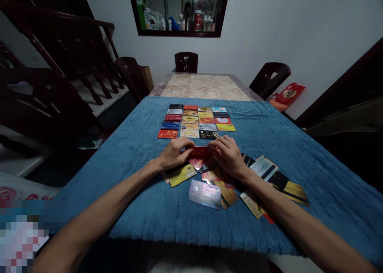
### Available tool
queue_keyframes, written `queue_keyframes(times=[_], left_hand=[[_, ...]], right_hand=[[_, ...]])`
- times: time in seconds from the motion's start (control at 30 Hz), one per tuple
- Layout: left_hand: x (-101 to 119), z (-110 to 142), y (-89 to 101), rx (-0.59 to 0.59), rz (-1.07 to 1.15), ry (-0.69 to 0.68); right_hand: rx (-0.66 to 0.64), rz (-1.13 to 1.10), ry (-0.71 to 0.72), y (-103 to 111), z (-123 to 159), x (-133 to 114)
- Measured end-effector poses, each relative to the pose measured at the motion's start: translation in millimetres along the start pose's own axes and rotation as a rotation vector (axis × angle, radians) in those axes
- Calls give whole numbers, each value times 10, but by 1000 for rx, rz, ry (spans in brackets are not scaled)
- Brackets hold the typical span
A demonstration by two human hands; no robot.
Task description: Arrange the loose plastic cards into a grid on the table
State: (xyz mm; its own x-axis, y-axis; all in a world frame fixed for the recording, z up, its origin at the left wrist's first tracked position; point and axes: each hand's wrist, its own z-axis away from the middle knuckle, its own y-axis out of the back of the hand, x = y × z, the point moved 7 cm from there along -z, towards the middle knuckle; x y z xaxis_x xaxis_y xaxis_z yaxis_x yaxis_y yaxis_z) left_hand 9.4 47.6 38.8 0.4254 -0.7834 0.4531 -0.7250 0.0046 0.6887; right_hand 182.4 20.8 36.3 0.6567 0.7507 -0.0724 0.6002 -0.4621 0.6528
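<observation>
Both hands meet over the blue cloth [134, 209] on the table. My left hand [173, 153] and my right hand [228, 155] pinch a red card [200, 152] between them, each at one end, just above the cloth. Beyond the hands lies a neat grid of cards [196, 121] in four columns. Under and around my wrists a loose pile of cards [263, 181] is scattered, among them a yellow card [182, 175] and a shiny silver card [205, 193].
Past the cloth the table's marbled top [203, 85] shows. Dark chairs stand at the far end [186, 61], left [130, 71] and right [269, 77]. A wooden staircase railing [68, 46] rises at left. A red bag [289, 93] lies at right.
</observation>
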Motion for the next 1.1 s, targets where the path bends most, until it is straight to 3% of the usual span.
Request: queue_keyframes(times=[0.47, 1.1], left_hand=[[-78, -38, 110, 50, 18, 92], [-132, -33, 160, 73, 9, 91]], right_hand=[[-78, 222, 66, -119, 16, -84], [-27, 349, 69, -101, -5, -146]])
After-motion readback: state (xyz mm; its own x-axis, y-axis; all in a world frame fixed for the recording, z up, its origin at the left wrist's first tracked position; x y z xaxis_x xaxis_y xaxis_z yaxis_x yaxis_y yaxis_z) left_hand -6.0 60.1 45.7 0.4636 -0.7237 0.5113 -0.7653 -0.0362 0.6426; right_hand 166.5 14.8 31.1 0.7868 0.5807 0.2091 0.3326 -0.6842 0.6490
